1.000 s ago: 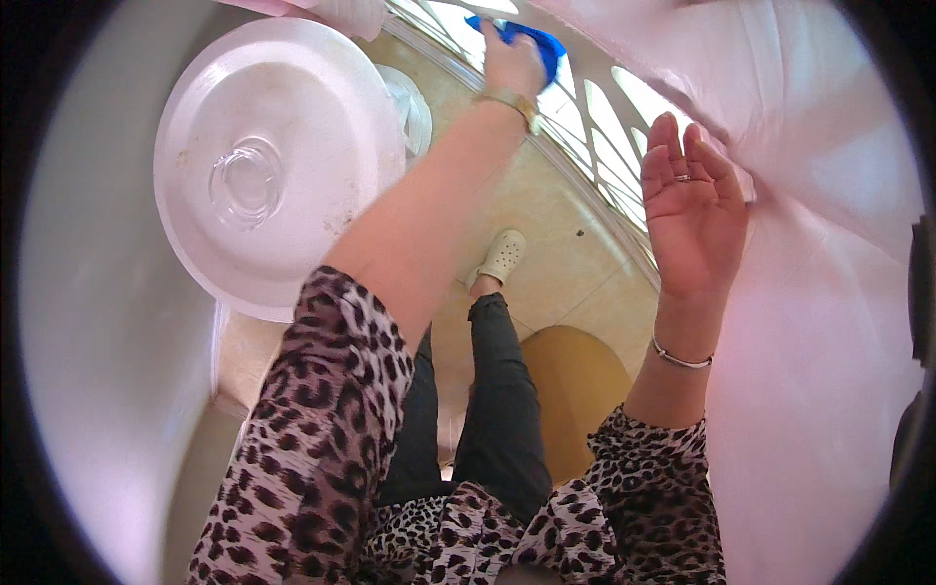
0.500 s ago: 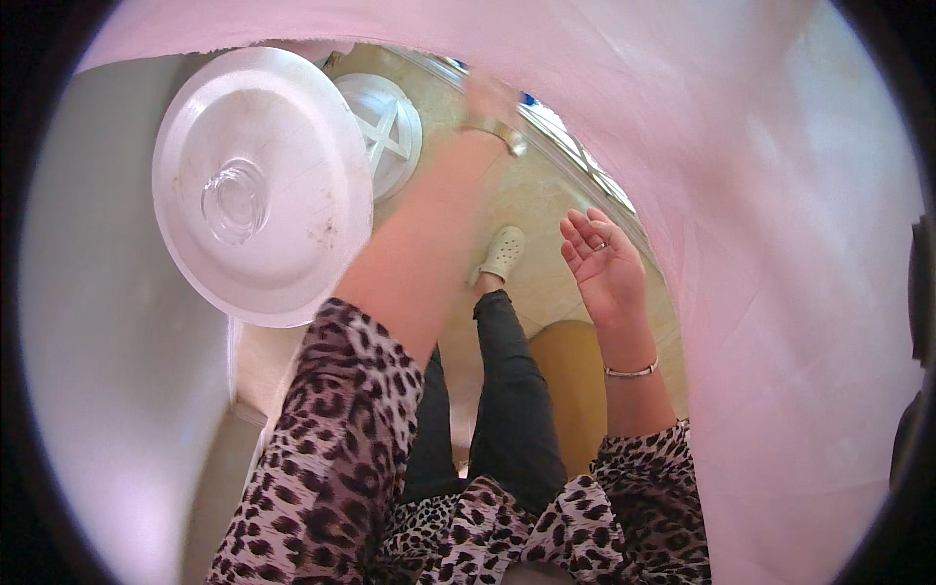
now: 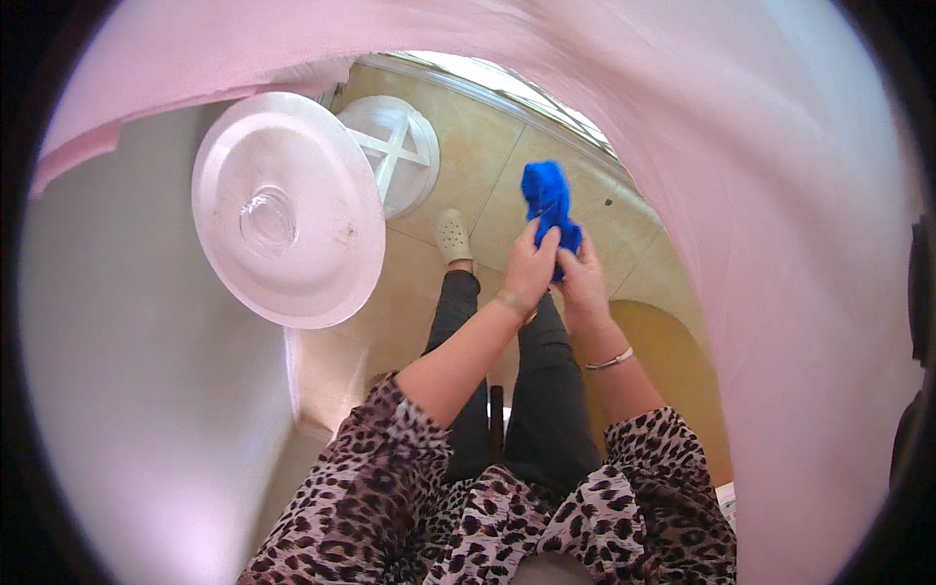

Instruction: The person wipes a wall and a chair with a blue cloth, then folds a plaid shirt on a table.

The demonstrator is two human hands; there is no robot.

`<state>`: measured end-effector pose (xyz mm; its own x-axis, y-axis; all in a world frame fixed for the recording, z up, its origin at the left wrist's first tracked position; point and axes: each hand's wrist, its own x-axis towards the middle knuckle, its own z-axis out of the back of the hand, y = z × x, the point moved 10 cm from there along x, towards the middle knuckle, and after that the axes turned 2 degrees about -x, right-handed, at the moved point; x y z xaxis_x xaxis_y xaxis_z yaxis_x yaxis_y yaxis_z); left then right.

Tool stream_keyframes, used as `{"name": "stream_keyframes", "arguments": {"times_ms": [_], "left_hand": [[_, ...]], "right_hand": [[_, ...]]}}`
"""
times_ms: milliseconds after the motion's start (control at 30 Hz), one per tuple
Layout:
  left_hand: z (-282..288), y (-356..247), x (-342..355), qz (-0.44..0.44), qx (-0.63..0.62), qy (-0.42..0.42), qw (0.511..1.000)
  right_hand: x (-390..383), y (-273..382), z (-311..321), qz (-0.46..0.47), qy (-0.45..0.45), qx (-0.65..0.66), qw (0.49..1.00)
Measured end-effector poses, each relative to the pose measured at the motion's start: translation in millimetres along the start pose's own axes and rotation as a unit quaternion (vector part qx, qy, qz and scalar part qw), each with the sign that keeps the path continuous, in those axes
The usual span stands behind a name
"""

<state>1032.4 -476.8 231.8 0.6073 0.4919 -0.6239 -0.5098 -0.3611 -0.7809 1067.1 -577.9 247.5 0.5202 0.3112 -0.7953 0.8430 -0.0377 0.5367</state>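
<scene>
A bunched bright blue cloth (image 3: pixel 548 190) is held out in front of me, its far end sticking up beyond my fingers. My left hand (image 3: pixel 529 269) grips its near end from the left, thumb on top. From the right, my right hand (image 3: pixel 583 285) closes on the same end, so the two hands nearly touch. Whether the cloth is a rag or a garment I cannot make out.
At the left stands a white round-topped stand (image 3: pixel 322 229) with a clear round piece on it and a ribbed round base (image 3: pixel 414 161). Pink fabric (image 3: pixel 770 195) hangs across the top and right. A yellow-brown rounded surface (image 3: pixel 673 361) lies beside my right forearm, above the tiled floor (image 3: pixel 487 166).
My left arm has come back from its far reach ahead. My right hand, open before, has moved left to meet it, and both now hold the blue cloth. My view and feet have shifted.
</scene>
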Motion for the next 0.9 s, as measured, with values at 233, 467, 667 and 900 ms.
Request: {"name": "stream_keyframes", "arguments": {"times_ms": [233,467,667,900], "left_hand": [[101,-158,-88,-0.346,0.508,-0.159,0.773],[163,-111,-36,-0.317,0.578,-0.149,0.737],[198,-112,-20,-0.287,0.568,-0.163,0.754],[207,-118,-18,-0.294,0.579,-0.161,0.744]], "right_hand": [[13,-30,-105,0.045,0.125,0.046,0.990],[99,-94,-202,0.184,0.187,-0.140,0.955],[97,-86,-234,0.229,0.137,-0.218,0.939],[107,-27,-297,0.383,0.186,-0.188,0.885]]}}
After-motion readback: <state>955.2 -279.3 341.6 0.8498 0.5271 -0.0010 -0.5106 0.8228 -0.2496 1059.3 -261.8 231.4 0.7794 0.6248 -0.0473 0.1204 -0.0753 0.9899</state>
